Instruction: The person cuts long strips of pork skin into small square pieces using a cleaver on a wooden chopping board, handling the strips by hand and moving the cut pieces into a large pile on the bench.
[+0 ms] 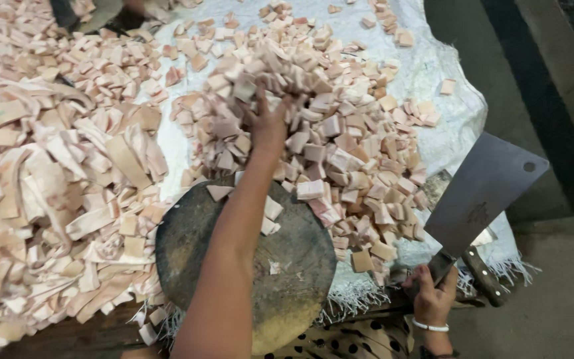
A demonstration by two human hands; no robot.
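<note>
Pale pink square-cut pieces of soft slab material (340,153), heaped in a broad mound just beyond the round dark worn wooden chopping block (247,266) and spreading to its far right; a few stray squares lie on the block's far edge. Left hand (268,123): arm stretched across the block from its near side, fingers spread wide and pressed into the near face of the mound, pieces lying against and over the fingertips; whether any piece is actually clutched cannot be told. Right hand (433,299): to the right of the block at its near side, fingers wrapped tight around the dark handle of a broad rectangular grey steel cleaver (483,193), blade raised and angled up and away to the right, a small hole near its upper corner; a white band circles the wrist. Second dark knife handle (485,276): just right of the gripping hand, lying under the cleaver. Long pale pink uncut strips (54,199): a large tangled pile to the left of the block, reaching its left rim. White woven sheet with fringed edge (433,73): spread under the cut pieces beyond and to the right of the block, fringe hanging near the block's right side. Tabletop of dark wood (88,336): visible at the near left of the block. Grey concrete floor (559,292): well to the right of the block.
</note>
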